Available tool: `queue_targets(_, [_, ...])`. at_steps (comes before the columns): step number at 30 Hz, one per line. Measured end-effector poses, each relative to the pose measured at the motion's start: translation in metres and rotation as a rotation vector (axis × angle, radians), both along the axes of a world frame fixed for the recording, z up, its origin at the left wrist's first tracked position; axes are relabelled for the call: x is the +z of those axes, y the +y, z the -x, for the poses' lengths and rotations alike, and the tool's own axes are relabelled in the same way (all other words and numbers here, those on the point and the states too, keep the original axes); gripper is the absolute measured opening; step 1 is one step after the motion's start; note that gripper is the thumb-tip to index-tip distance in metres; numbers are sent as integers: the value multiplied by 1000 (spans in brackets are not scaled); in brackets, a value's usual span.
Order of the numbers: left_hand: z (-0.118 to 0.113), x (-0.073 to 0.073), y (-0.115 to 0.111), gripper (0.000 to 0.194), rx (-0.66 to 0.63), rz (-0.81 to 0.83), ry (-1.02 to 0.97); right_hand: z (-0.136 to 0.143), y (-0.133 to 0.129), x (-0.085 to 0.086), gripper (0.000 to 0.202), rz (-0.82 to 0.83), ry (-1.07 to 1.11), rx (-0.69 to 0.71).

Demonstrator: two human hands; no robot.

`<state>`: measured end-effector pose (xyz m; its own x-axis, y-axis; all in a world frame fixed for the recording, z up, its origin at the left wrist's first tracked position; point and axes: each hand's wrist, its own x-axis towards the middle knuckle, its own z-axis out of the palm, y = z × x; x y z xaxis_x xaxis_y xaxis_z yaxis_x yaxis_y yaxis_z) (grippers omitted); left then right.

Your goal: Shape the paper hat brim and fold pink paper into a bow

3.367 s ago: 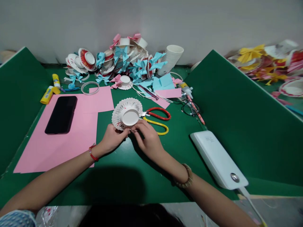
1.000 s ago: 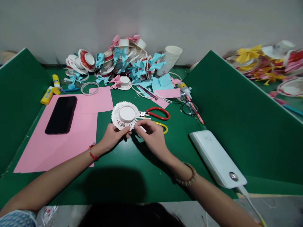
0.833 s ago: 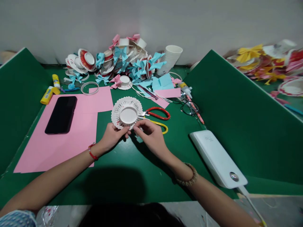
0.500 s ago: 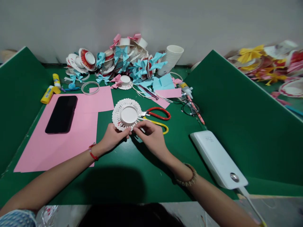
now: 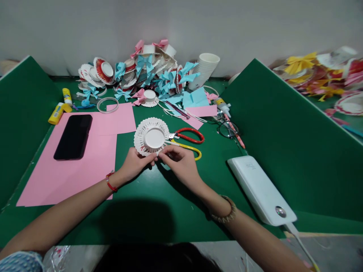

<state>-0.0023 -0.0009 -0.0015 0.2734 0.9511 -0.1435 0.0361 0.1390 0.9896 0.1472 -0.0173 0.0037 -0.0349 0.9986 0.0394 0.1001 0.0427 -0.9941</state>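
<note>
A small white paper-cup hat (image 5: 154, 138) with a slitted, scalloped brim is held between both hands over the green table. My left hand (image 5: 137, 162) pinches the near-left part of the brim, thumb on top. At the brim's near-right edge, the fingertips of my right hand (image 5: 181, 162) are pressed together on the paper. Just right of the hat lie scissors (image 5: 190, 136) with one red and one yellow handle, blades partly hidden behind the hat and fingers. Under the hands the far sides of the fingers are hidden.
Pink paper sheets (image 5: 99, 173) carry a black phone (image 5: 73, 136) on the left. Finished-looking hats with bows (image 5: 144, 64) pile along the back beside stacked paper cups (image 5: 205, 68). Glue sticks (image 5: 58, 113), glasses (image 5: 228, 129) and a white power bank (image 5: 261, 190) lie near green dividers (image 5: 297, 139).
Almost nothing differs. Both hands stay on the brim, with at most a very slight shift of the fingers and of the whole view.
</note>
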Motion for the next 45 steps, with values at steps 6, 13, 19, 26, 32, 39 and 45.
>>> queue_targets(6, [-1, 3, -2, 18, 54, -5, 81, 2, 0, 0, 7, -11, 0, -42])
queue_targets(13, [-2, 7, -2, 17, 70, -44, 145, 3, 0, -2, 8, -11, 39, -77])
queue_targets(19, [-3, 9, -3, 13, 65, -125, 166, 3, 0, -3, 8, 1, 49, -81])
queue_targets(26, [-3, 6, 0, 17, 110, -167, 153, 5, -1, -1, 7, 13, 46, -85])
queue_targets(32, [-2, 4, 0, 15, 12, -144, 133, 5, 1, 1, 8, 21, 108, -83])
queue_targets(39, [-3, -4, 0, 26, -19, -135, 41, 4, -1, 2, 8, -47, 117, -151])
queue_targets(45, [-5, 1, -2, 24, -6, -57, -43, 5, -3, 3, 7, -64, 110, -181])
